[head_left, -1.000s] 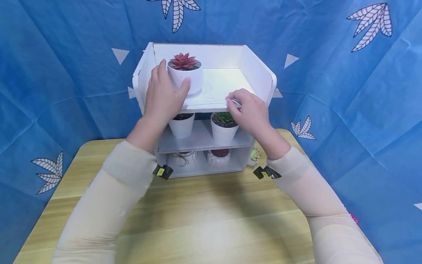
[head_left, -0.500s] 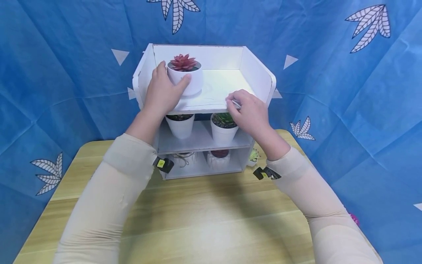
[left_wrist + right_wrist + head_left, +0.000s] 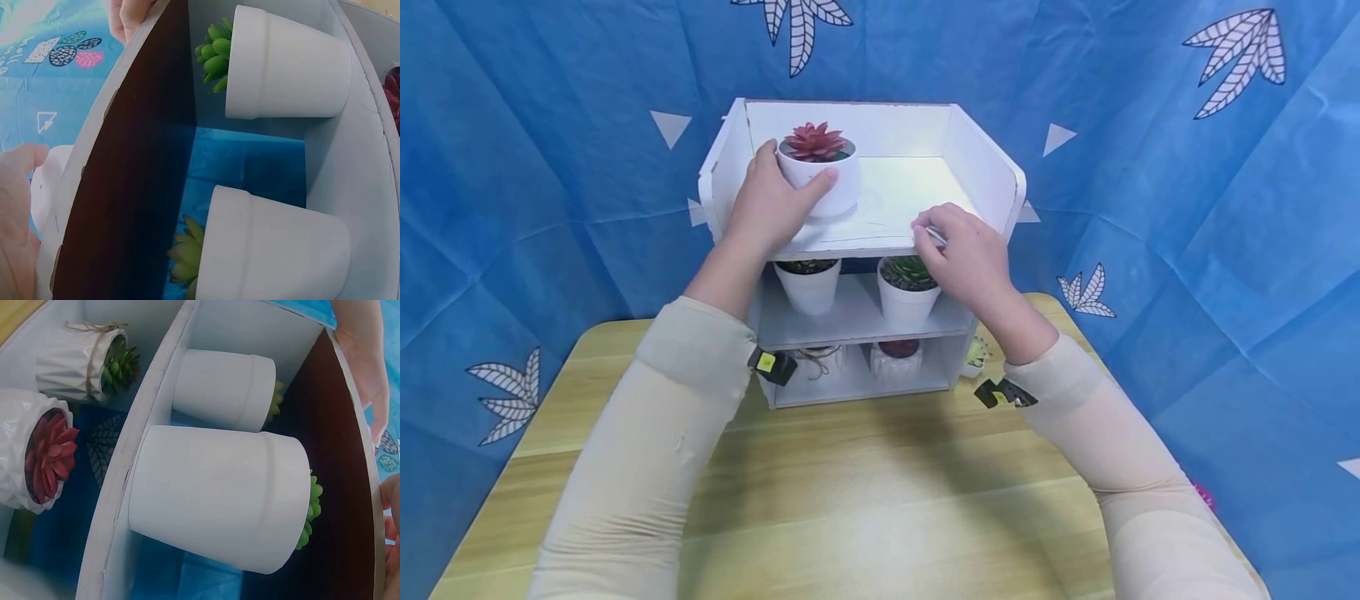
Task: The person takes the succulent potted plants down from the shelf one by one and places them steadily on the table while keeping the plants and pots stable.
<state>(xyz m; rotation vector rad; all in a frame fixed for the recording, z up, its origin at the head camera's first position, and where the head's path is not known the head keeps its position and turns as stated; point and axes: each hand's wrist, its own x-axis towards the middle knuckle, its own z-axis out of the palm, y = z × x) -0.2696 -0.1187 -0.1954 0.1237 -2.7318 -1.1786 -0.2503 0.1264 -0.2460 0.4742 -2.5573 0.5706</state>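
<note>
Pot (image 3: 841, 190) with red succulent (image 3: 815, 142) sits at the left of the shelf (image 3: 906, 187) top, walled at sides and back, planters (image 3: 907, 302) beneath. Left hand (image 3: 772, 200) clasps it, thumb in front; right hand (image 3: 966, 252) bends its fingers at the front edge, grip unclear.

No word, brand or number can be read with certainty. In the left wrist view, pale handwriting-like strokes (image 3: 17, 55) stand on the blue cloth (image 3: 75, 119) at the left edge, turned sideways, too blurred and cut off to make out. In the head view, a small yellow label (image 3: 765, 362) sits on the black camera (image 3: 783, 368) at the left wrist and another yellow patch (image 3: 999, 397) on the right one; any print on either is too small to read.
</note>
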